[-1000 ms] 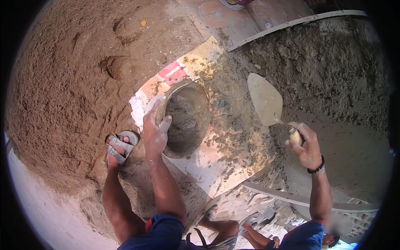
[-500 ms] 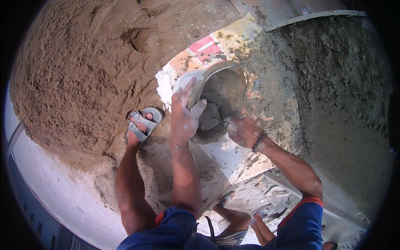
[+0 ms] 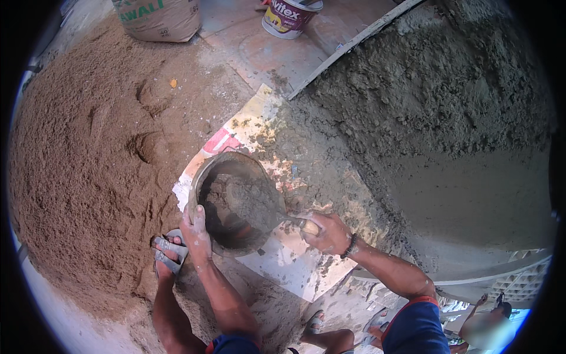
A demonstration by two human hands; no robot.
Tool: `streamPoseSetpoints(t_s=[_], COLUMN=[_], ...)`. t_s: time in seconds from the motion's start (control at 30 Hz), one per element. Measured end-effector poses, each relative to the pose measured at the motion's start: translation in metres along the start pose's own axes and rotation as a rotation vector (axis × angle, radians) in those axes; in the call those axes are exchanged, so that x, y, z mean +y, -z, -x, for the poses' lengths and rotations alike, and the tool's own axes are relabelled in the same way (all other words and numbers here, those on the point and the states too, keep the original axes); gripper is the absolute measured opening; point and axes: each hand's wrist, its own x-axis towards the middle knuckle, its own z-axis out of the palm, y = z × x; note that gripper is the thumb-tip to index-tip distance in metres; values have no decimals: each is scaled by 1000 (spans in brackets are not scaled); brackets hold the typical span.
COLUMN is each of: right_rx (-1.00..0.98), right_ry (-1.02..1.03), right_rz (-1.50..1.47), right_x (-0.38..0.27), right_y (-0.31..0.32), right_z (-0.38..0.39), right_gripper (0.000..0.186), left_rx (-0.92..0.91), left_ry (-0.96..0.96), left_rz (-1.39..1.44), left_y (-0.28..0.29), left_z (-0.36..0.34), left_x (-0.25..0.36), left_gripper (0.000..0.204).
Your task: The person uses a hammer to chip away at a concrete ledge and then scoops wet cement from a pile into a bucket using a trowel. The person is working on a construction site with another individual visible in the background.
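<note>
A round bucket (image 3: 198, 177), its rim crusted with mortar, stands on a stained printed sheet (image 3: 289, 268). My left hand (image 3: 197, 236) grips its near left rim, the thumb over the edge and the fingers partly hidden outside. My right hand (image 3: 331, 236), with a dark bracelet at the wrist, is closed around the wooden handle of a trowel (image 3: 310, 227). The trowel's blade reaches over the bucket's mouth, covered by a heap of wet grey mortar (image 3: 247, 197). Below the heap, the bucket's inside is dark and partly hidden.
Brown sand (image 3: 76, 177) spreads on the left, my sandalled foot (image 3: 170, 251) at its edge. Wet mortar (image 3: 460, 76) lies at right behind a long board (image 3: 354, 44). A sack (image 3: 159, 20) and a paint pail (image 3: 289, 17) stand far off. Another person (image 3: 489, 324) is at lower right.
The trowel has come up from inside the bucket with mortar on it. My left hand has shifted to the near rim, and the bucket's mouth now faces up more. The view has swung.
</note>
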Motion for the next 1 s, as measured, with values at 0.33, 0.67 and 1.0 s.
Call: streamPoseSetpoints(t_s=[0.33, 0.67, 1.0], right_rx=[-5, 734, 73], right_ry=[127, -56, -185], right_rz=[145, 231, 619], right_x=[-170, -191, -97], right_y=[227, 377, 192], right_z=[87, 121, 172], right_gripper=[42, 42, 29], left_rx=[-70, -300, -234], left_ry=[-24, 224, 6], left_rz=[-478, -361, -345], left_y=[32, -4, -41], left_z=[-33, -38, 44], left_x=[27, 57, 101], left_gripper=[43, 44, 49])
